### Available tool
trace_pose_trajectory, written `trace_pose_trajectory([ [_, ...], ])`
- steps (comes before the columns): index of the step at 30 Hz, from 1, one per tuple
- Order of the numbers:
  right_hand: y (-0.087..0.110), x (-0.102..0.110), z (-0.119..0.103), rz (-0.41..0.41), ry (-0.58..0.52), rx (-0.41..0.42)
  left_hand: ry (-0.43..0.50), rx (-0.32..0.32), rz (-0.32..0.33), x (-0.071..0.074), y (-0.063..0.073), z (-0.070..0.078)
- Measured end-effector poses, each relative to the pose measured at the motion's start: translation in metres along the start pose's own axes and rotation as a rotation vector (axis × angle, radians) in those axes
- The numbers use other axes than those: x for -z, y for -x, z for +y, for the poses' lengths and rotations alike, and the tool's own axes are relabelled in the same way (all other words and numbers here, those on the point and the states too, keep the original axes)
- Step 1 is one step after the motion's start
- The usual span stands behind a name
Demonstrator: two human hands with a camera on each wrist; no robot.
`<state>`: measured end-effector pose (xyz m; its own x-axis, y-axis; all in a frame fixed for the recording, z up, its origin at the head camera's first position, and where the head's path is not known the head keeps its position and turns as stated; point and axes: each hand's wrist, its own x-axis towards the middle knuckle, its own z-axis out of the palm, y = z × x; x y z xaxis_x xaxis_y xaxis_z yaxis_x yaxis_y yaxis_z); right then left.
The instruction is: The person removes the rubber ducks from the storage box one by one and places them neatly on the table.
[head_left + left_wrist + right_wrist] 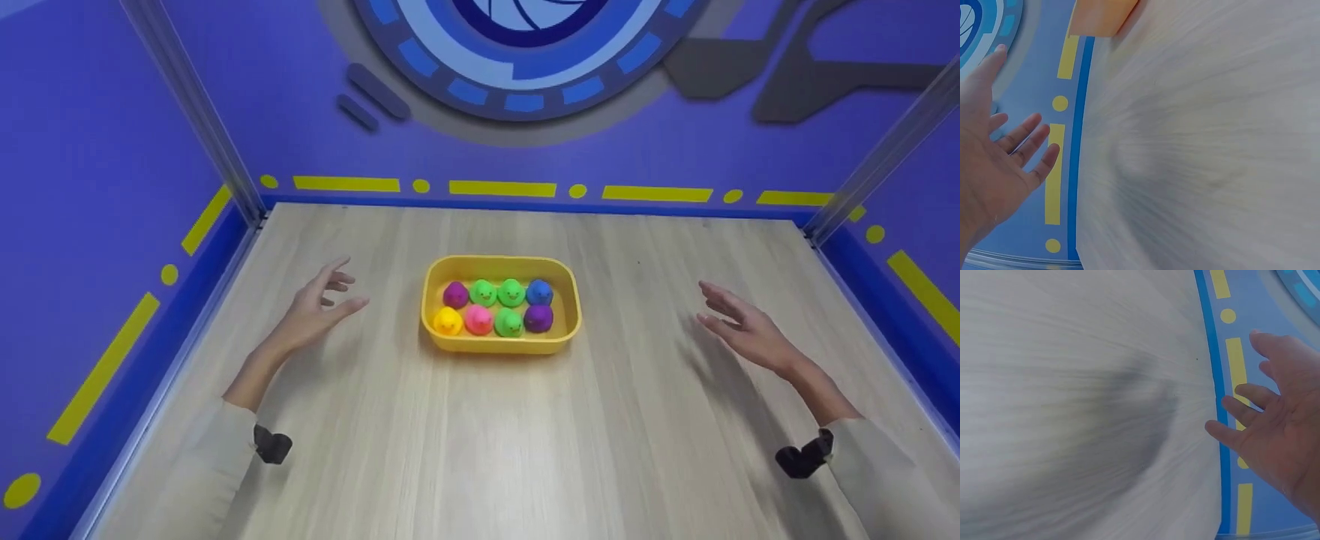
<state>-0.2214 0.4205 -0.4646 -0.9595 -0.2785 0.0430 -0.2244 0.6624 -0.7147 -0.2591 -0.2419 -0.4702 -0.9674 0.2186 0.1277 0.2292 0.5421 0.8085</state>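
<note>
A yellow rectangular tub (501,346) stands at the middle of the table. Inside it, two rows of small toy ducks hold several colours: a yellow duck (448,321), a pink duck (479,319), a blue duck (540,292), a green duck (509,322) with others like it, and purple ones such as the purple duck (538,318). To the left of the tub my left hand (319,304) hovers with relaxed, spread fingers, holding nothing. Well off to the right, my right hand (746,330) is likewise held above the table with loose fingers and nothing in it.
The wood-grain table (495,450) is bounded by a blue-purple back wall (262,90) and side walls, with metal posts at the far corners. A black wrist camera (271,445) sits on the left sleeve, another black wrist camera (804,454) on the right.
</note>
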Motion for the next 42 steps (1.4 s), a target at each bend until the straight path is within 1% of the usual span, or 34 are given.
trace_pose_trajectory([
  [3,0.0,-0.004,0.0,0.006,-0.024,0.01,-0.005,0.012,-0.007,-0.004,-0.003,0.002],
  [6,0.0,-0.008,0.001,0.012,-0.061,0.024,-0.019,0.027,-0.028,-0.007,-0.004,0.005],
  [9,-0.004,-0.013,-0.001,0.011,-0.094,0.051,-0.02,0.033,-0.018,-0.007,-0.003,0.006],
  [13,-0.008,-0.02,-0.003,-0.009,-0.121,0.073,-0.062,0.009,-0.01,-0.006,-0.001,0.004],
  [16,-0.01,-0.024,-0.005,-0.021,-0.128,0.056,-0.085,-0.01,-0.035,-0.009,-0.002,0.001],
  [21,-0.012,-0.029,-0.006,-0.04,-0.104,0.04,-0.035,0.007,-0.042,-0.016,-0.003,0.0],
  [26,-0.017,-0.034,-0.008,-0.046,-0.125,0.075,0.031,0.05,-0.057,-0.023,-0.006,0.003],
  [29,-0.021,-0.037,-0.01,-0.06,-0.141,0.088,0.064,0.056,-0.064,-0.029,-0.009,0.005],
  [32,-0.024,-0.041,-0.013,-0.081,-0.151,0.093,0.081,0.039,-0.079,-0.033,-0.012,0.009],
  [36,-0.028,-0.045,-0.015,-0.105,-0.17,0.095,0.104,0.038,-0.1,-0.039,-0.013,0.012],
  [42,-0.03,-0.05,-0.018,-0.115,-0.196,0.111,0.153,0.056,-0.106,-0.047,-0.015,0.014],
])
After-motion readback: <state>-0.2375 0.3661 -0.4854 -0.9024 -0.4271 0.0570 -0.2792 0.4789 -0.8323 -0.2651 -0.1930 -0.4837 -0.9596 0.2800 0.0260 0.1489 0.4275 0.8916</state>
